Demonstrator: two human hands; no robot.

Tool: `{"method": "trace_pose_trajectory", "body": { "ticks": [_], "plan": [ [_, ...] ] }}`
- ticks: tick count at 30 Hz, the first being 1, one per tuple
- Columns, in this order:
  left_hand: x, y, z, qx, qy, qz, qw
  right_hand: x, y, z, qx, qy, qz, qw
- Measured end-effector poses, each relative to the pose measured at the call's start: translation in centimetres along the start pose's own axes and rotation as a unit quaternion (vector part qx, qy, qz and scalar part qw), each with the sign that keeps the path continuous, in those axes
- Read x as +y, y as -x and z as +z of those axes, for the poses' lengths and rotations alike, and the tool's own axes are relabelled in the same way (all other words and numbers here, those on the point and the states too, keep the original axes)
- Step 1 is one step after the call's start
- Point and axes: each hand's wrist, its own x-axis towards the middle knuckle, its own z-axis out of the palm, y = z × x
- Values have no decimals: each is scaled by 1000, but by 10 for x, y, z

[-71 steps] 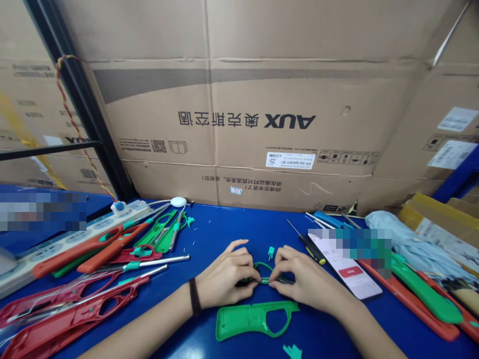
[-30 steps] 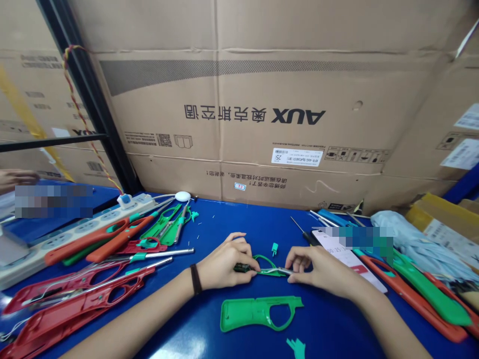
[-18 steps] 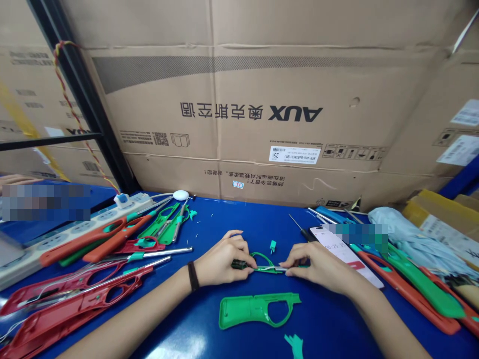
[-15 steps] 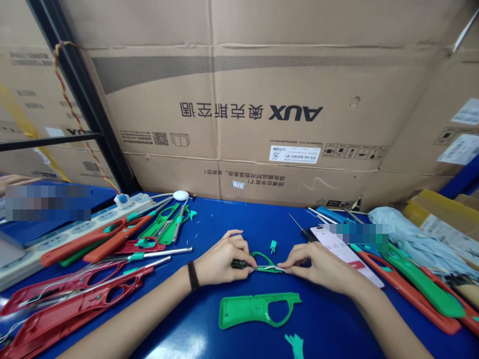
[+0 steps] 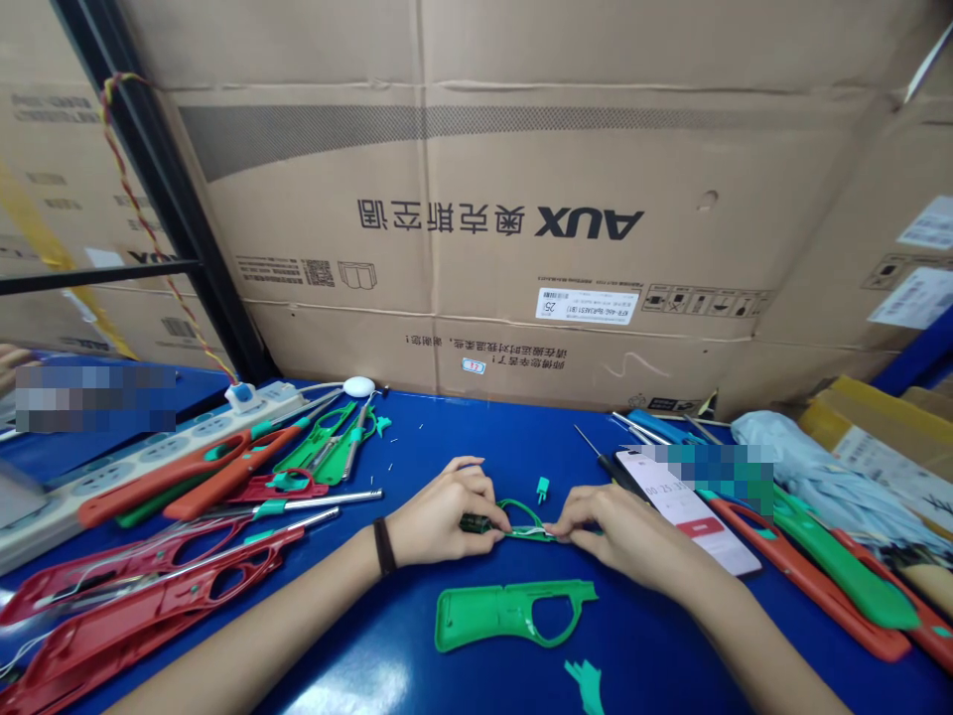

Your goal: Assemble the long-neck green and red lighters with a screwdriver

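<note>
In the middle of the table my left hand [image 5: 451,511] is closed on a green lighter casing half [image 5: 523,512] with a looped trigger guard. A dark cylindrical part [image 5: 475,522] shows between its thumb and fingers. My right hand [image 5: 607,521] pinches at the casing's narrow end, where a thin white wire [image 5: 530,532] runs along it. What exactly lies between the right fingertips is hidden. Nearer me lies another green casing half [image 5: 483,618], hollow side up. A small teal trigger piece [image 5: 543,489] sits behind the hands, and another teal piece [image 5: 585,685] is at the front.
Red opened lighters [image 5: 149,606], orange lighters [image 5: 245,472] and a power strip [image 5: 179,447] lie at left. On the right are a screwdriver [image 5: 596,449], a phone [image 5: 692,511], more lighters [image 5: 819,586] and pale blue gloves [image 5: 808,472]. A large cardboard box [image 5: 483,149] walls the back.
My right fingertips have shifted slightly left along the casing's narrow end. My left hand keeps its hold, and the loose parts stay where they were.
</note>
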Motion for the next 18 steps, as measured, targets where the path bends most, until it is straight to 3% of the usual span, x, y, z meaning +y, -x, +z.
{"method": "trace_pose_trajectory", "body": {
  "ticks": [11, 18],
  "plan": [
    [0, -2, -1, -7, 5, -6, 1000, -20, 1, 4, -24, 176, -6, 984],
    [-3, -1, 0, 0, 6, -4, 1000, -13, 16, 5, 44, 76, -40, 995]
  ]
}}
